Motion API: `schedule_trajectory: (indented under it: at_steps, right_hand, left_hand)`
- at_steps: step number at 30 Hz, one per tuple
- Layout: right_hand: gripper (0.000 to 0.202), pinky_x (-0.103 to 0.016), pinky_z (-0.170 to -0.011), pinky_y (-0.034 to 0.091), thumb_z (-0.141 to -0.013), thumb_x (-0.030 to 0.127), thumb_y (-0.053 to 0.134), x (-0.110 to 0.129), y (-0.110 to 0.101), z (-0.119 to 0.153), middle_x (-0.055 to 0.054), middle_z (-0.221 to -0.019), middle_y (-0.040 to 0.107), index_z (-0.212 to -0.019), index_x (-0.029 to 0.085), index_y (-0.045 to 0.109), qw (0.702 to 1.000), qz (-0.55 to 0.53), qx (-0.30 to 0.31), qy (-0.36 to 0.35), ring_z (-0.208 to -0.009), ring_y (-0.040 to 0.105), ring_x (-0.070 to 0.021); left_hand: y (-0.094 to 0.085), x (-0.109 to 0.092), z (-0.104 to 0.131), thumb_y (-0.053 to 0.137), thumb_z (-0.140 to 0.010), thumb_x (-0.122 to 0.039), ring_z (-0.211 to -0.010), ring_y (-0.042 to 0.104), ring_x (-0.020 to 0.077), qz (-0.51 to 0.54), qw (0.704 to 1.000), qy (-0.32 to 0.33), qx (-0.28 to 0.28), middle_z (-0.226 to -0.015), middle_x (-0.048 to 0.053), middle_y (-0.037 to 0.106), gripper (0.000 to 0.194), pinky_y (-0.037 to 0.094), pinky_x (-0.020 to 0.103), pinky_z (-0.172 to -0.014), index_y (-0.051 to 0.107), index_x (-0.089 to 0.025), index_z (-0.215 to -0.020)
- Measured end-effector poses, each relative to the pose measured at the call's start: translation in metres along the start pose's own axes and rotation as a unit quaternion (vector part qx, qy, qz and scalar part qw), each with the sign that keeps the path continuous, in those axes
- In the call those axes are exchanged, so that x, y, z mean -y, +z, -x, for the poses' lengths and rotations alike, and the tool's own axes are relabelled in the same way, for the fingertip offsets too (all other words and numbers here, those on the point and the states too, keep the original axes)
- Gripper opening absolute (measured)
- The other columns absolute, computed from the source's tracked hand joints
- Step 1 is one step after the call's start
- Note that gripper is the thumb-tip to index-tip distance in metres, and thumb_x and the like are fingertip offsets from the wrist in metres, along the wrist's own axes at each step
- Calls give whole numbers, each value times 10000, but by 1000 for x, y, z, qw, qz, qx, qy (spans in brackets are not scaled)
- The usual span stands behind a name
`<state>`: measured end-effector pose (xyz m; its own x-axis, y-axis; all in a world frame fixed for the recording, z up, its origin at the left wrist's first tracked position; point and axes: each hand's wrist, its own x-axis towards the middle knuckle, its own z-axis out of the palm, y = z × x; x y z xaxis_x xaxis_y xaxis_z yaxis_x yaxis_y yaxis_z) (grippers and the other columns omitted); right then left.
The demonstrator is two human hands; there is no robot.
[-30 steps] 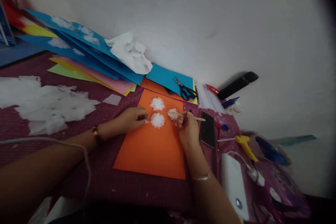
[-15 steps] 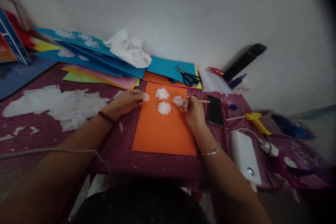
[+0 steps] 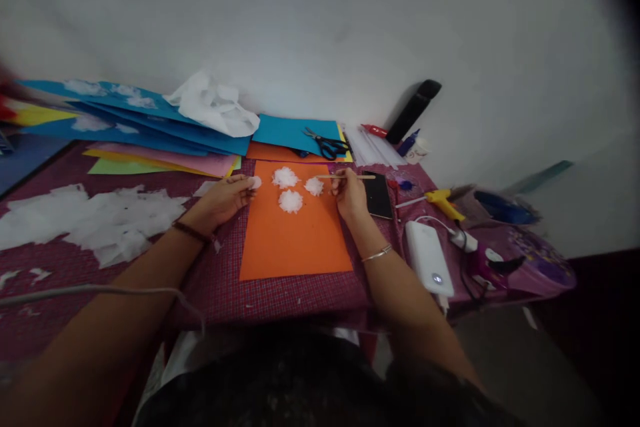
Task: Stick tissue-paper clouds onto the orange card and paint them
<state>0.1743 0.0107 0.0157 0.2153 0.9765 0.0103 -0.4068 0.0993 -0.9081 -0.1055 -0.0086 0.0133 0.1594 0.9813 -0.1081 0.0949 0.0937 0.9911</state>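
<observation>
An orange sheet of paper (image 3: 300,247) lies on the table with three white tissue tufts on its upper part: an upper left tuft (image 3: 285,177), a lower tuft (image 3: 291,201) and a smaller right tuft (image 3: 314,186). At the sheet's left edge my left hand (image 3: 225,199) is closed, pinching a small white tissue piece (image 3: 255,182) between thumb and fingers. My right hand (image 3: 349,195) grips a thin wooden stick (image 3: 326,177), held level above the sheet's right edge. The stick's left end is just above the right tuft; whether they touch I cannot tell.
White tissue pieces (image 3: 110,220) cover the table's left. Blue sheets (image 3: 165,130), a white bag-like item (image 3: 215,107) and scissors (image 3: 327,145) lie at the back. To the right are a phone (image 3: 379,197), a yellow glue gun (image 3: 443,203) and a white power bank (image 3: 429,259).
The view has turned to the right, so everything sits further left. The stick has lifted off the right tuft a little. Both hands keep their hold.
</observation>
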Motion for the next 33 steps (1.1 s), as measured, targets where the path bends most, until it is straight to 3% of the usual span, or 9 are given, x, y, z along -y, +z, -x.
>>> schedule_trajectory:
  at_steps: [6,13,16,20,24,27,29,31,33]
  right_hand:
    - [301,-176,-382,337,-867,470,553,-1,1,1,71,-462,557,-739,198,551,999,26,24,-28,-357,452,-64]
    - [341,-198,-409,385,-742,478,706,-9,14,18,-6,-633,696,-806,143,699,972,131,191,-37,-416,536,-81]
    - [322,-204,-438,411,-751,466,698,-11,19,19,5,-639,696,-814,152,727,962,165,212,-47,-435,544,-83]
    - [286,-205,-435,405,-761,453,683,-13,25,19,26,-575,665,-766,170,722,954,194,225,-51,-429,535,-87]
    - [264,-216,-448,414,-762,439,685,-15,24,14,18,-615,677,-795,178,711,960,190,194,-60,-455,547,-98]
    - [240,-220,-487,430,-810,424,631,-12,14,4,21,-642,670,-832,188,667,976,167,118,-75,-490,555,-100]
    - [199,-225,-535,452,-841,391,588,-7,5,-4,30,-640,654,-840,197,632,984,149,58,-77,-527,570,-104]
    - [159,-232,-593,474,-859,349,552,-1,-5,-10,34,-639,646,-829,203,606,989,133,10,-63,-576,595,-112]
    - [143,-242,-626,484,-868,318,526,5,-12,-13,28,-638,652,-824,201,595,992,123,-17,-32,-602,614,-119]
  left_hand:
    - [2,-5,6,715,-681,-525,-702,588,148,15,1000,7,-16,-757,41,618,372,514,275,-670,536,-204,-734]
    - [-1,-6,6,617,-736,-499,-590,517,130,-105,991,61,-50,-638,-3,535,334,430,254,-589,499,-195,-664]
    - [2,-2,4,657,-692,-414,-559,441,133,-175,979,95,-47,-560,-25,470,303,321,251,-540,482,-198,-572]
    - [3,-1,4,667,-672,-352,-590,447,152,-258,956,131,-38,-599,-5,526,243,275,270,-558,519,-195,-558]
    - [-11,-13,12,591,-761,-303,-638,484,198,-367,915,134,-104,-628,35,524,222,319,306,-617,487,-205,-591]
    - [-24,-24,21,510,-823,-232,-928,549,322,-490,833,143,-212,-905,141,608,90,393,406,-798,578,-175,-831]
    - [-27,-28,25,475,-849,-215,-1126,488,401,-532,792,156,-254,-1122,206,583,224,370,515,-924,582,-137,-1030]
    - [-26,-28,24,476,-858,-235,-1226,428,432,-515,803,161,-252,-1229,224,542,315,325,582,-999,561,-117,-1138]
    - [-21,-24,19,516,-835,-265,-1218,455,422,-450,855,153,-208,-1201,208,563,367,334,583,-1017,561,-118,-1168]
